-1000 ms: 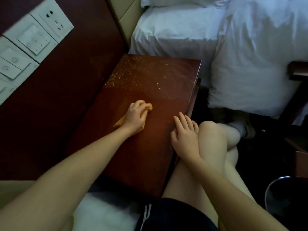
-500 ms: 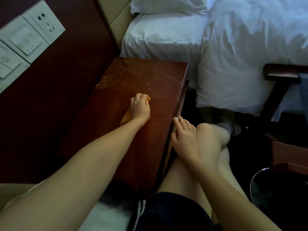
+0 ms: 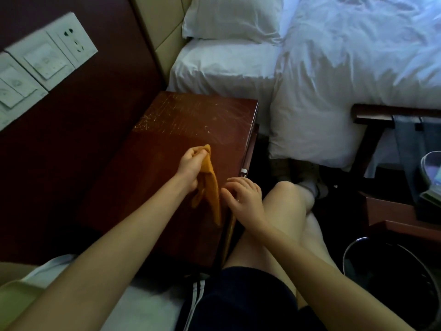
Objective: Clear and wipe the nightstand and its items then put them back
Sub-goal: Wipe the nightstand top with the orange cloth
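You sit close against the desk (image 3: 152, 201), bare knee (image 3: 288, 199) just beside its right edge. Your left hand (image 3: 191, 167) pinches an orange cloth (image 3: 211, 187) by its top, fingers (image 3: 199, 151) curled tight round the bunched end, and the rest hangs down towards the wood near that edge. Your right hand (image 3: 243, 198) holds nothing: its fingers (image 3: 238, 182) are loosely curled, over the desk's rim and just beside the hanging cloth. Whether they touch the wood cannot be told.

The top carries nothing but the cloth's shadow, so the clearing looks done. The wiping of the surface seems near its end or paused, with the cloth raised off the wood. None of the desk's items can be made out for certain, so wiping them and putting them back appear to be left.

The dark red top is worn, with pale scratches across its far end. Beyond it lies a bed (image 3: 226, 68) in white linen with a pillow (image 3: 229, 17). A switch panel (image 3: 47, 58) sits on the dark wall to the left, and a bin (image 3: 393, 271) stands on the floor to your right.
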